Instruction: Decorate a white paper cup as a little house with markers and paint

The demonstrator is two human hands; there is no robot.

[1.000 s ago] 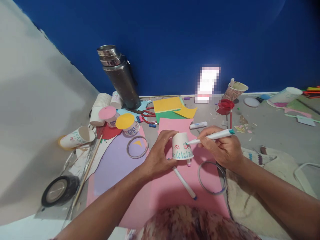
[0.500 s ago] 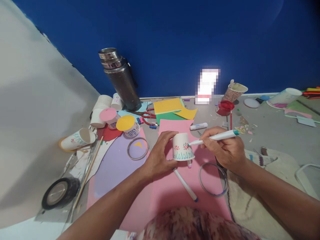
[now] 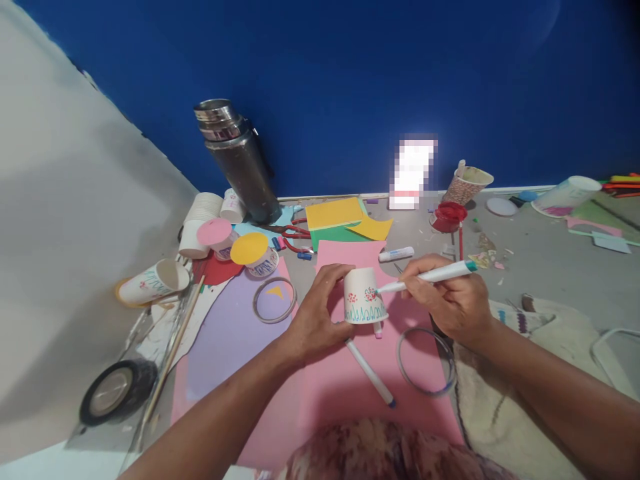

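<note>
My left hand [image 3: 317, 313] grips an upside-down white paper cup [image 3: 364, 297] that stands on a pink paper sheet [image 3: 350, 373]. The cup has red flowers and a blue zigzag band drawn on its side. My right hand [image 3: 450, 297] holds a white marker with a teal end [image 3: 430, 275], and its tip touches the cup's side at a red flower. A second white marker [image 3: 371, 372] lies on the pink sheet just below the cup. A clear tape ring [image 3: 425, 361] lies under my right wrist.
A steel flask [image 3: 240, 160] stands at the back by the blue wall. Paper cups [image 3: 200, 217], red scissors [image 3: 295, 233], coloured paper sheets [image 3: 335, 213], another tape ring [image 3: 274, 300] and a black tape roll [image 3: 113, 390] crowd the left. A red paint pot [image 3: 449, 217] sits behind.
The marker tip has stayed at the red flower on the cup with only small shifts. Both hands and the cup hold about the same place.
</note>
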